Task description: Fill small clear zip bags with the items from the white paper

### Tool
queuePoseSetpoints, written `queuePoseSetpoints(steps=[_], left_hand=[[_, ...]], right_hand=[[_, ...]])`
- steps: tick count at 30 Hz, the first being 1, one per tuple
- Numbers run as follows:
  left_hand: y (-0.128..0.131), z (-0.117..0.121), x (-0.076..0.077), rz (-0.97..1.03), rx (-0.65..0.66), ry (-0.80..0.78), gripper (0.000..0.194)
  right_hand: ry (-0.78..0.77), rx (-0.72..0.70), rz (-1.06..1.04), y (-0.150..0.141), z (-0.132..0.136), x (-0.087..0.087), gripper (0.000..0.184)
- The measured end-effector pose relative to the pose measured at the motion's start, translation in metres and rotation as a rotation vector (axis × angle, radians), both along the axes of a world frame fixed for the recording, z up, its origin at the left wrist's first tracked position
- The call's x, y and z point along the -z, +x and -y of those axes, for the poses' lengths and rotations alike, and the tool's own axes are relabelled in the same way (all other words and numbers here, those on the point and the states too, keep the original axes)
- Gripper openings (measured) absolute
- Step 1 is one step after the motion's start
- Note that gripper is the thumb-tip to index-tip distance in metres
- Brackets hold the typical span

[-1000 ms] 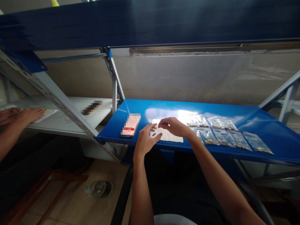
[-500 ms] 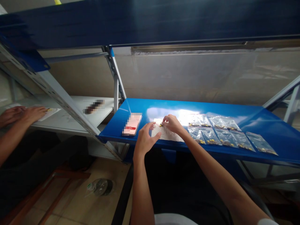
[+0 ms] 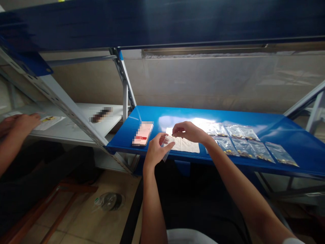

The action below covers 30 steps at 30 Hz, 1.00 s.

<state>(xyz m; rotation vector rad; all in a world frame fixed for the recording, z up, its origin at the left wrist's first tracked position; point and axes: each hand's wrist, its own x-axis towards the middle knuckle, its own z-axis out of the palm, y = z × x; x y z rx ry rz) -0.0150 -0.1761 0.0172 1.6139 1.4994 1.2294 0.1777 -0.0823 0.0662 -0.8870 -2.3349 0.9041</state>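
Observation:
My left hand (image 3: pixel 156 150) grips a small clear plastic bag (image 3: pixel 167 145) at the front edge of the blue metal shelf (image 3: pixel 274 127), its lower corner hanging past the edge. My right hand (image 3: pixel 189 132) hovers just above a white sheet (image 3: pixel 189 147), fingertips pinched close to the bag's top. Anything between those fingers is too small to see. Several clear bags of small yellow and dark items (image 3: pixel 243 146) lie in rows to the right. A pixelated flat red-and-white object (image 3: pixel 142 134) lies left of my hands.
To the left, a co-worker's hand (image 3: pixel 25 123) rests by a paper (image 3: pixel 49 122) on a lower white shelf (image 3: pixel 73 128), near a pixelated dark object (image 3: pixel 101 114). A slanted white steel upright (image 3: pixel 61 98) separates the shelves. A dark blue shelf beam (image 3: pixel 162 23) runs overhead.
My left hand has lifted the clear bag off the white sheet and holds it tilted. My right hand has drawn slightly back and up. The co-worker's hand has shifted slightly left.

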Motion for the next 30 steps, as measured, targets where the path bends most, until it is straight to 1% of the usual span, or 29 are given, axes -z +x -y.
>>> queuePoseSetpoints(steps=[3,6,10,13,15,17,18,20,22,23,25,27,30], left_hand=[[0.001,0.001,-0.001,0.041,0.041,-0.023,0.041],[0.002,0.002,-0.003,0.047,0.080,-0.029,0.042],[0.002,0.000,-0.001,0.077,0.110,-0.038,0.044],[0.000,-0.002,0.002,0.137,0.117,-0.042,0.045],[-0.001,-0.003,0.004,0.197,0.130,-0.051,0.046],[-0.002,-0.002,0.005,0.250,0.138,-0.062,0.048],[-0.003,-0.002,0.005,0.266,0.135,-0.063,0.049],[-0.003,-0.001,0.005,0.285,0.119,-0.057,0.049],[-0.004,-0.001,0.004,0.299,0.102,-0.052,0.049],[-0.004,-0.001,0.005,0.305,0.095,-0.053,0.049],[-0.004,-0.002,0.005,0.312,0.087,-0.053,0.049],[-0.004,-0.003,0.006,0.308,0.078,-0.051,0.048],[-0.005,-0.004,0.006,0.287,0.059,-0.055,0.048]], right_hand=[[0.020,-0.036,0.079,-0.005,0.009,-0.008,0.014],[0.039,-0.049,0.102,-0.010,0.012,-0.007,0.018],[0.045,-0.094,0.070,-0.013,0.016,-0.006,0.025],[0.011,-0.114,0.024,-0.010,0.017,-0.008,0.028],[-0.031,-0.110,-0.028,-0.005,0.013,-0.008,0.026],[-0.059,-0.065,-0.069,0.001,0.004,-0.005,0.025],[-0.053,-0.013,-0.064,0.004,-0.002,-0.001,0.024],[0.004,0.148,0.012,0.010,-0.015,0.012,0.020],[0.081,0.307,0.130,0.012,-0.027,0.029,0.015],[0.103,0.346,0.178,0.012,-0.031,0.038,0.013],[0.143,0.377,0.247,0.009,-0.036,0.055,0.013],[0.188,0.394,0.309,0.005,-0.037,0.069,0.015],[0.227,0.424,0.384,0.000,-0.037,0.077,0.018]])
